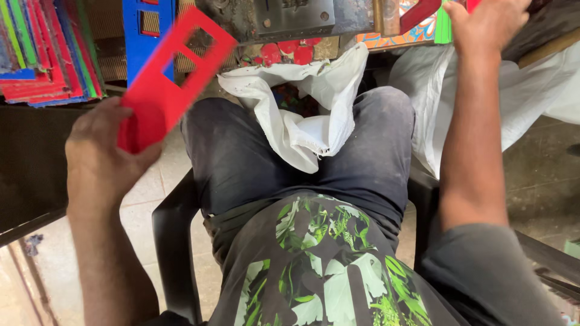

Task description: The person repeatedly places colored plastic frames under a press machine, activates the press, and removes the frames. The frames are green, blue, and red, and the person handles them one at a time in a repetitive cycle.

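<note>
My left hand (99, 160) pinches a flat red plastic sheet with rectangular cut-outs (172, 78) at the frame's upper left. My right hand (486, 27), top right, grips another red plastic piece (420, 12) beside the dark metal press (290, 18).

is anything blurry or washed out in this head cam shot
Head view: the red plastic sheet in the left hand is smeared by motion blur; the right hand, gripping another red piece at the top edge, is slightly soft; the white sack is bright but keeps its folds; the lap and shirt are sharp.
</note>
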